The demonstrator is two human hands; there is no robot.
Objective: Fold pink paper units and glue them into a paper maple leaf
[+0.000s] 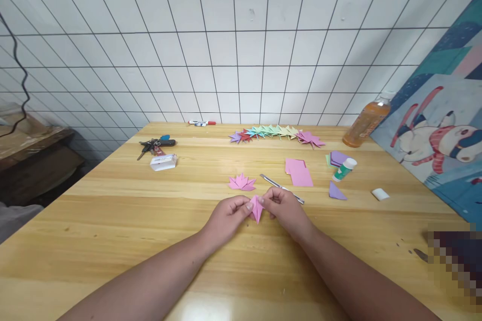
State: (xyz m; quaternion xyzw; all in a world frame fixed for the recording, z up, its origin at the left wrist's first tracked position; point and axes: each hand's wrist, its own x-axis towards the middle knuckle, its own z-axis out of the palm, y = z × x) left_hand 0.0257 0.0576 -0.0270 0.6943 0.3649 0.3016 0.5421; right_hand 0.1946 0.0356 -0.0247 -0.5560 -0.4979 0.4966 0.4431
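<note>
Between my two hands is a small folded piece of pink paper (pixel 257 209), its pointed end toward me. My left hand (pixel 230 215) pinches its left side between thumb and fingers. On the right side, my right hand (pixel 284 210) grips the same paper, with the thumb on its top edge. Just beyond my hands lies a pink fan-like folded paper piece (pixel 242 182) with several points. A slim silver craft knife (pixel 278 187) rests slantwise behind my right hand, partly covered by it. Flat pink paper sheets (pixel 300 173) lie farther right.
A row of multicoloured folded paper pieces (pixel 276 133) runs along the back. At right are a glue stick (pixel 344 169), purple paper (pixel 337 190), a white cap-like piece (pixel 380 194) and an orange drink bottle (pixel 367 120). Keys (pixel 152 146), a small white box (pixel 163 162) and markers (pixel 202 123) sit left.
</note>
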